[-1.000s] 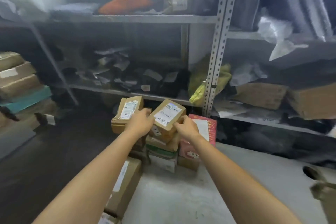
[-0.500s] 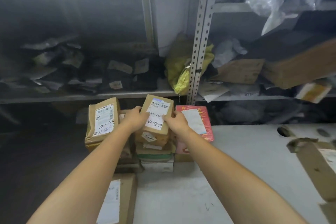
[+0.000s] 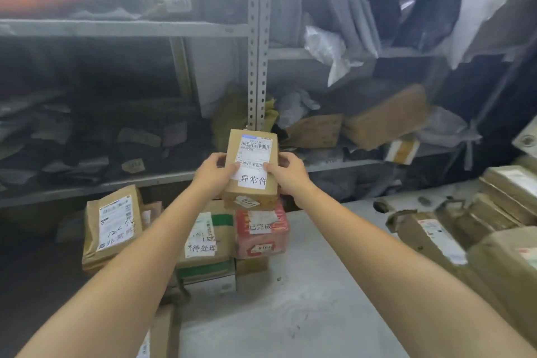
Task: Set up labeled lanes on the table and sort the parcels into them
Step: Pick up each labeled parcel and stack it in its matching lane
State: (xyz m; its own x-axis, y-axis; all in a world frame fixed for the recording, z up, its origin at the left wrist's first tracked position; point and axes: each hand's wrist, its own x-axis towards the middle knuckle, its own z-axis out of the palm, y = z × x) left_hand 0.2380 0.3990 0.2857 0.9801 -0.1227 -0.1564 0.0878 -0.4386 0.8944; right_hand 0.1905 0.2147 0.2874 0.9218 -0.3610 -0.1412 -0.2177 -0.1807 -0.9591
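The small brown parcel point(image 3: 251, 154) has come up off the stack and is now held clear above the red parcel point(image 3: 261, 237) and the brown-and-green box point(image 3: 209, 241) at the far edge of the desk point(image 3: 290, 314). The left grip point(image 3: 213, 174) and right grip point(image 3: 287, 176) clasp its two sides, thumbs resting on its white label point(image 3: 252, 180), which reads 异常件. More brown parcels point(image 3: 430, 235) lie on the right of the desk.
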